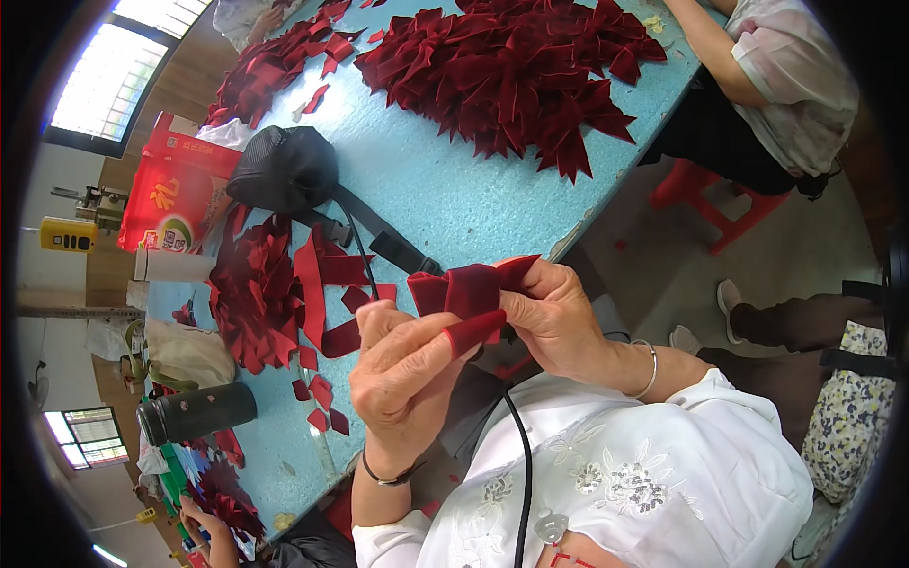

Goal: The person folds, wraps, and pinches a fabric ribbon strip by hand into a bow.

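A dark red velvet ribbon bow (462,290) is held up in front of my chest, over the near table edge. My right hand (565,317) pinches its right side between thumb and fingers. My left hand (402,364) is closed at the lower left of the bow, its fingers gripping a red ribbon tail that points right. The folded loop and centre wrap of the bow face me; its back is hidden. Left of my left hand, a long red ribbon strip (310,284) lies beside a pile of red ribbon pieces (248,298).
A large heap of red bows (502,80) covers the far part of the blue table (492,204). A black pouch with a strap (284,168), a red bag (175,185) and a dark green bottle (199,414) stand at left. Other people sit at the far right and lower left.
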`<control>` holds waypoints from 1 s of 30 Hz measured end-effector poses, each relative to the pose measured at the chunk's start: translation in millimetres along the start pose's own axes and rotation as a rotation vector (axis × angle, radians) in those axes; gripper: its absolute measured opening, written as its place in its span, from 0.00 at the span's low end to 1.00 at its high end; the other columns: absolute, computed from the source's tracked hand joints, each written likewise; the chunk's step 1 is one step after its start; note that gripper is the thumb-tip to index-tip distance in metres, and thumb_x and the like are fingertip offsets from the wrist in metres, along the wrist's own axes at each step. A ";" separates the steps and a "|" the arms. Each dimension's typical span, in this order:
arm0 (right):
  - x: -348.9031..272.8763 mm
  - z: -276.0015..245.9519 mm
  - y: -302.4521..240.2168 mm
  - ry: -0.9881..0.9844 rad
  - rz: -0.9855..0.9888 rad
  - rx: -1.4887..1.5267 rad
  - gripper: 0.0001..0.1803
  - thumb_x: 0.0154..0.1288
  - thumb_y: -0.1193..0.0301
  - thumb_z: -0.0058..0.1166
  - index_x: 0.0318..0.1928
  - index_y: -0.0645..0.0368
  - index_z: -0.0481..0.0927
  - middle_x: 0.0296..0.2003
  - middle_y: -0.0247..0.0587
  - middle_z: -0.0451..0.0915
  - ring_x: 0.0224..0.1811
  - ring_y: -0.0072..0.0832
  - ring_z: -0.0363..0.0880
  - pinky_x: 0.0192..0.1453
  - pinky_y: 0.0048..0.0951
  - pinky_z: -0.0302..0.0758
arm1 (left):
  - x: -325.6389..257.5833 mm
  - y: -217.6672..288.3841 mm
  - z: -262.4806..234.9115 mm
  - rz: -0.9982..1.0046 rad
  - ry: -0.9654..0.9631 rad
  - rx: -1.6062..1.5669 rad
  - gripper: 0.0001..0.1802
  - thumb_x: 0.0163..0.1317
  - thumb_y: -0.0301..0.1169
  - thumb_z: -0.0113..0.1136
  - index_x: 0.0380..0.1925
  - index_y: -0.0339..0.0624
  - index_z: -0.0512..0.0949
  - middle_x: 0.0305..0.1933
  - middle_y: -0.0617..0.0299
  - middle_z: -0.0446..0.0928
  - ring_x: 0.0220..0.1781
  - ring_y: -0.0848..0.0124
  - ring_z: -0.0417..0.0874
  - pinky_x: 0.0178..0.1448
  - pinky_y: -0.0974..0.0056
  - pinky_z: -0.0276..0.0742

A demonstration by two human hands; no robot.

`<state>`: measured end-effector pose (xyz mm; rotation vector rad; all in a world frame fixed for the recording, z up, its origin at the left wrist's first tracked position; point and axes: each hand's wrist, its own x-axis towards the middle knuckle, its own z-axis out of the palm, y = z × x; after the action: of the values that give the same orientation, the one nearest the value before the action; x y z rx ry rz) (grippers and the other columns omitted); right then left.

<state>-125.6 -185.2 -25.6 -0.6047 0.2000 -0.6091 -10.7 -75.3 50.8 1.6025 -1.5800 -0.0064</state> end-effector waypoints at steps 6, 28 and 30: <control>4.3 -0.8 4.3 0.014 -0.022 -0.037 0.12 0.63 0.75 0.57 0.45 0.69 0.77 0.38 0.42 0.82 0.40 0.23 0.80 0.45 0.24 0.78 | 14.2 -6.8 -14.5 0.078 -0.069 0.104 0.10 0.46 0.24 0.70 0.32 0.40 0.83 0.32 0.60 0.81 0.31 0.67 0.68 0.43 0.61 0.63; 10.8 7.3 2.7 0.032 -0.074 -0.245 0.11 0.61 0.74 0.60 0.42 0.67 0.79 0.34 0.39 0.83 0.37 0.19 0.80 0.43 0.20 0.78 | 41.5 7.4 -41.8 0.573 -0.364 0.726 0.10 0.37 0.25 0.67 0.24 0.38 0.80 0.36 0.63 0.79 0.43 0.68 0.72 0.51 0.51 0.72; 12.1 8.2 2.1 0.016 -0.089 -0.247 0.11 0.61 0.74 0.60 0.42 0.66 0.79 0.34 0.39 0.83 0.37 0.19 0.80 0.43 0.20 0.77 | 40.9 6.9 -41.8 0.586 -0.358 0.757 0.09 0.37 0.25 0.67 0.23 0.38 0.80 0.36 0.63 0.79 0.43 0.68 0.72 0.51 0.51 0.72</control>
<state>-112.0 -187.0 -20.2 -0.8509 0.2673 -0.6804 14.8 -84.4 103.2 1.6549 -2.4810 0.7309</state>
